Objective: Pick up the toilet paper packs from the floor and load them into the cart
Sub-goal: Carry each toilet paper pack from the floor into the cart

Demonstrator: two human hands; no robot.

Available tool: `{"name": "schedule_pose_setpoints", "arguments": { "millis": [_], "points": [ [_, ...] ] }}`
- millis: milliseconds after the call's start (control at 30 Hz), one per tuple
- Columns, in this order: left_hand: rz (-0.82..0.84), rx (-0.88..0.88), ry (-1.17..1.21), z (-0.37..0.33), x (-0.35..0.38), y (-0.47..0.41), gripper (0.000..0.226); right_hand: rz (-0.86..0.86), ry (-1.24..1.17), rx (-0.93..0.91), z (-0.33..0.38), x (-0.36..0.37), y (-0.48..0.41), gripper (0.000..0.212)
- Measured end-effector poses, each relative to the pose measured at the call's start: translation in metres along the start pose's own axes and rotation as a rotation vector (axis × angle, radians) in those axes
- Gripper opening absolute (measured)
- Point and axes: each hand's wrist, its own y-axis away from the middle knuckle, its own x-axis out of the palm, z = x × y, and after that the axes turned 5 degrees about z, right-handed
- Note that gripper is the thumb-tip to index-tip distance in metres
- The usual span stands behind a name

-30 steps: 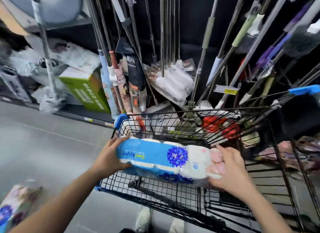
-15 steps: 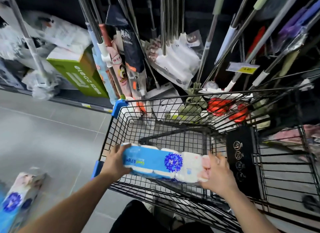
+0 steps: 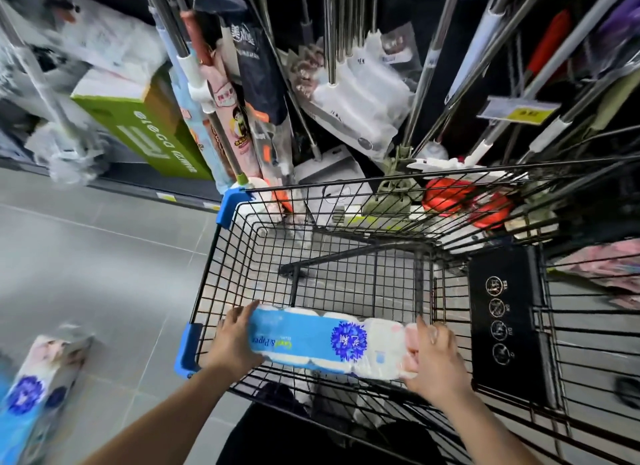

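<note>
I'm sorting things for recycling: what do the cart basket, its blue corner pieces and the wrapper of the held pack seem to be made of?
The cart is a black wire grid, likely coated steel, matte. Its blue corner pieces look smooth and moulded, probably plastic. The pack wears glossy printed film, probably plastic: it shines and creases over the rolls.

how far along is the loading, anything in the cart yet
Done: no pack lies loose in the cart; its wire bottom shows bare. In hand: the left hand and right hand hold one pack by its ends, low inside it. Left: at least one floor pack, lower left.
</note>
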Motion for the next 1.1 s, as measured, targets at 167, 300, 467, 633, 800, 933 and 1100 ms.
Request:
{"name": "schedule_pose_setpoints", "arguments": {
  "millis": [167,300,467,633,800,933,1100],
  "points": [
    [0.031,-0.029,-0.059,0.001,0.004,-0.004,0.116,0.032,0.007,0.007,-0.001,0.013,-0.011,0.134],
    [0.072,-0.066,-0.095,0.000,0.009,-0.005,0.118,0.086,0.033,0.033,-0.001,0.017,-0.012,0.131],
    [0.058,-0.093,-0.084,-0.002,0.011,-0.007,0.104,0.106,-0.036,0.062,0.000,0.014,-0.010,0.102],
    [0.007,-0.079,-0.084,-0.013,-0.003,-0.005,0.097,0.092,-0.152,0.103,0.007,-0.008,-0.005,0.098],
    [-0.124,0.089,-0.025,-0.041,-0.034,-0.001,0.084,-0.011,-0.306,-0.046,0.033,-0.055,0.006,0.086],
    [-0.217,0.281,0.070,-0.077,-0.075,0.001,0.077,-0.138,-0.445,-0.217,0.063,-0.109,0.016,0.077],
    [-0.366,0.490,0.181,-0.127,-0.147,0.028,0.070,-0.340,-0.532,-0.401,0.099,-0.188,0.041,0.073]
  ]
}}
